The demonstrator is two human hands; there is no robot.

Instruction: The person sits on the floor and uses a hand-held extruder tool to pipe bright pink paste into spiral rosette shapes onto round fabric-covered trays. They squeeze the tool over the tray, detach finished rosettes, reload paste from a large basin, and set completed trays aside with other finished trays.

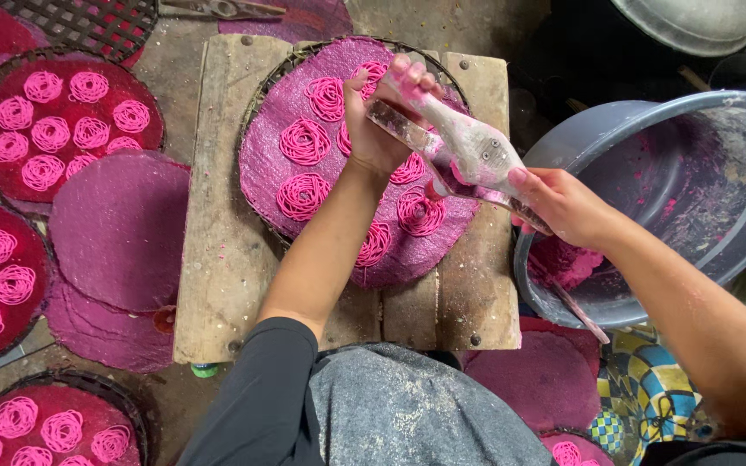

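At the centre of the view, the left hand (pixel 379 116) has its fingers (pixel 407 76) curled tight round the far handle of a flour-caked wooden noodle press (pixel 464 148), thumb wrapped under. The right hand (pixel 563 205), at about four o'clock from it, closes its fingers over the near handle, so both hands squeeze the press from opposite ends. Under the barrel of the press a fresh pink noodle coil (pixel 419 211) lies on the purple cloth-covered round tray (pixel 287 185), which sits on a wooden board (pixel 218 259).

Coils already ring the tray from twelve o'clock round its left side to six o'clock; the sector towards two and three o'clock is hidden by the hands and press, so I cannot tell whether it is filled. By my judgement the step in hand is pressing out one more coil, with the tray well along. Shifting the press to bare cloth would call for even pressure and a small circling motion.

At three o'clock a grey plastic basin (pixel 718 147) holds a lump of pink dough (pixel 563 263). At nine o'clock lie filled trays (pixel 153 103) and spare purple cloths (pixel 118 229).
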